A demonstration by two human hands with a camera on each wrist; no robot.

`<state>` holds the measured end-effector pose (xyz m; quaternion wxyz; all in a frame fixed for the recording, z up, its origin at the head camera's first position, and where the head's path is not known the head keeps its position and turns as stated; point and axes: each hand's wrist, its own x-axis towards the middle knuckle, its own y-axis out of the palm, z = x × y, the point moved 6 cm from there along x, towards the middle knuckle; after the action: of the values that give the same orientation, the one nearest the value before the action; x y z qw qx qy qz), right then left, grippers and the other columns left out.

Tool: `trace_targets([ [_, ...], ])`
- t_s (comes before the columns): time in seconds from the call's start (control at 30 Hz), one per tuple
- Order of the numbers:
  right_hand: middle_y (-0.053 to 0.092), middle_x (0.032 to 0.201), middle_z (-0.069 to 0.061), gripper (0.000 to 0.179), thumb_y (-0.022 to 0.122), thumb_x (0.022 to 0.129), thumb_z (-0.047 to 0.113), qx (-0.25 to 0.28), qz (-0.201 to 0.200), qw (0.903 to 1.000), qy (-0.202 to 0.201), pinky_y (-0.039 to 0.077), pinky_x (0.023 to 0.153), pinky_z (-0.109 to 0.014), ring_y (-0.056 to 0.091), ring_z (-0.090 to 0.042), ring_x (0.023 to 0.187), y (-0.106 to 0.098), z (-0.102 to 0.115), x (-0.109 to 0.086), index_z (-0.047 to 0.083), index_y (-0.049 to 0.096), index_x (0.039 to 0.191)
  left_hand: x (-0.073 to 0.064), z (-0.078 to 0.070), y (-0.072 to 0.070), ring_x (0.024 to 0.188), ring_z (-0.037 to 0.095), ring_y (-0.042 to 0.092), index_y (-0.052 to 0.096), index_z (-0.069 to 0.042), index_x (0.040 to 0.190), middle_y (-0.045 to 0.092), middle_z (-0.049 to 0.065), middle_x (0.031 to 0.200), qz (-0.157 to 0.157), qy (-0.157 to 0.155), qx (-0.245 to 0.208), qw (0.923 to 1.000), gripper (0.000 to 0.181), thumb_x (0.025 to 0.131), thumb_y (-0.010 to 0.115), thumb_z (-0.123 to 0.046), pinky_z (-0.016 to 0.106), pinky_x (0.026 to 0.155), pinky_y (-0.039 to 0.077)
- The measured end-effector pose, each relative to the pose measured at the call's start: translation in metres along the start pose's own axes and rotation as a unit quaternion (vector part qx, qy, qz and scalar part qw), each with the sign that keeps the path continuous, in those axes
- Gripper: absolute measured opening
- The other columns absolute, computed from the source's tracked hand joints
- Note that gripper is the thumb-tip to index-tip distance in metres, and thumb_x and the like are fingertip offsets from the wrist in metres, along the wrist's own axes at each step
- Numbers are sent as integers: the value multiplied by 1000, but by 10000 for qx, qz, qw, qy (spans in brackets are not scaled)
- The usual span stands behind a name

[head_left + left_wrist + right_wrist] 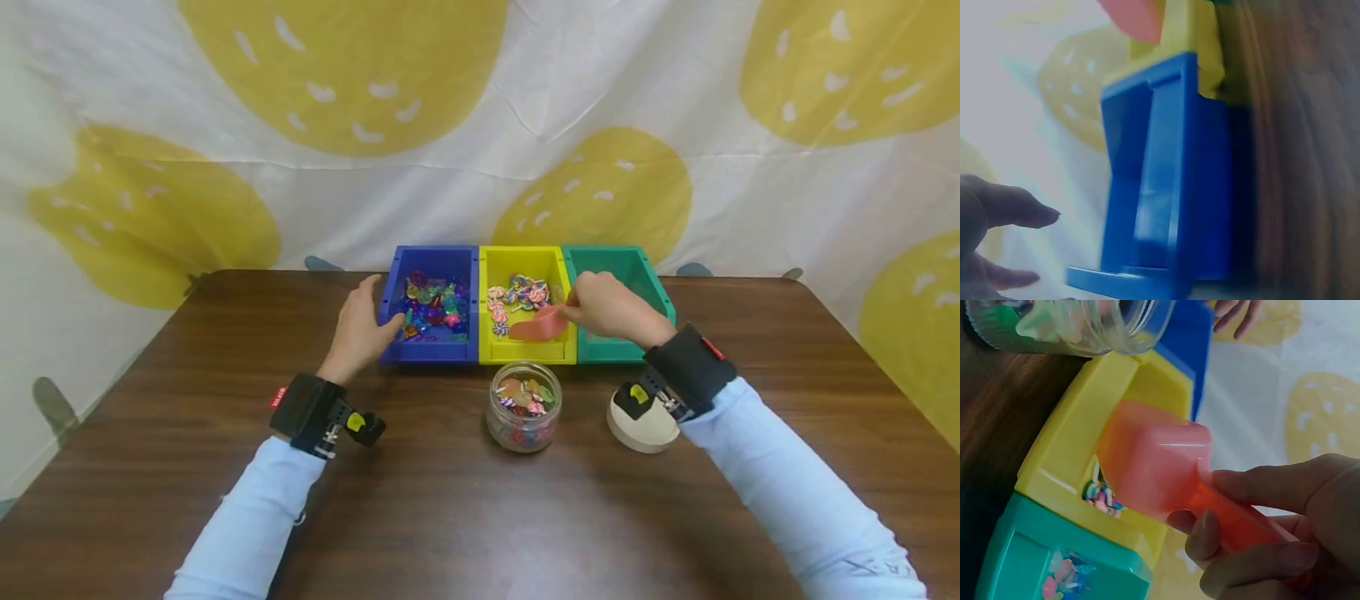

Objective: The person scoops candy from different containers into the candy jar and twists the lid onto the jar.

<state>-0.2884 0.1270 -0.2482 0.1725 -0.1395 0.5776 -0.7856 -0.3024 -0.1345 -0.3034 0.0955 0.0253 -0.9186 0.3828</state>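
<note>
My right hand (611,307) grips the handle of a pink scoop (542,324), its bowl over the yellow bin (527,353). In that bin lie lollipop-shaped charms (531,292) with swirled heads. The right wrist view shows the thumb and fingers curled round the scoop's handle (1235,519). My left hand (360,327) is beside the blue bin (431,352), thumb and fingers spread and holding nothing. Shiny, gem-like beads (435,308) fill part of the blue bin. A glass jar (523,410) containing mixed charms stands uncovered in front of the yellow bin.
To the right of the yellow bin is a green bin (611,260), with small pastel pieces (1066,575) inside. A round white lid (643,427) lies right of the jar. Behind the wooden table (450,517) hangs a patterned cloth (420,200).
</note>
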Motion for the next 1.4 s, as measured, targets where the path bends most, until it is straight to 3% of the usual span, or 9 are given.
trace_targets([
  [0.1,24,46,4,42,55,87,13,-358,176,9992,92,18,43,-19,25,-8,40,7,1,13,12,39,47,5,9,8,123,41,32,13,8,138,30,31,134,419,-265,105,9987,63,89,48,-11,49,101,29],
  [0.23,26,50,2,39,58,85,14,-636,295,9973,219,22,45,-21,28,-11,45,12,2,27,11,38,52,10,16,15,122,40,34,14,9,138,32,31,133,716,-376,95,9967,58,91,43,-9,49,100,29],
  [0.5,39,49,1,36,54,83,8,-618,613,9962,8,26,43,-18,33,-8,42,19,14,43,10,42,50,17,19,20,122,39,35,16,7,138,31,29,134,857,-511,-49,9950,52,93,39,-5,50,100,29],
  [0.63,50,56,-3,22,51,84,7,-475,883,9935,543,31,41,-17,39,-9,42,21,14,48,1,56,63,16,19,21,122,39,34,14,6,138,30,29,135,930,-538,-50,9942,52,93,38,-4,51,100,28],
  [0.77,54,64,-9,16,49,84,7,-301,1308,9825,1289,35,40,-19,42,-11,43,32,2,58,-4,60,80,15,19,23,122,39,34,14,6,139,30,29,136,968,-545,-74,9938,52,93,38,-5,51,100,28],
  [0.93,51,67,-10,13,49,81,8,-1036,1581,9748,1186,33,39,-19,42,-13,47,48,-25,82,1,58,75,14,19,24,122,39,34,13,4,139,29,29,137,1001,-554,-111,9934,52,94,37,-5,51,100,28],
  [1.07,51,68,-10,19,47,85,11,-1269,1576,9670,1545,31,38,-17,40,-11,43,32,-12,69,-1,60,76,14,19,22,122,39,34,13,4,139,29,28,137,1007,-546,-146,9933,53,94,37,-5,51,100,28],
  [1.23,48,65,-9,19,46,86,8,-889,1269,9727,1730,31,37,-16,39,-9,41,21,-3,57,-2,57,74,14,19,22,121,39,36,12,4,140,30,29,136,1026,-520,-62,9933,53,94,38,-5,51,99,29],
  [1.4,49,75,-12,14,48,85,8,-679,935,9774,1768,35,43,-20,43,-16,54,22,-10,58,-1,57,80,14,19,21,119,39,38,13,4,139,31,29,135,1035,-488,-59,9934,54,93,39,-5,51,99,30],
])
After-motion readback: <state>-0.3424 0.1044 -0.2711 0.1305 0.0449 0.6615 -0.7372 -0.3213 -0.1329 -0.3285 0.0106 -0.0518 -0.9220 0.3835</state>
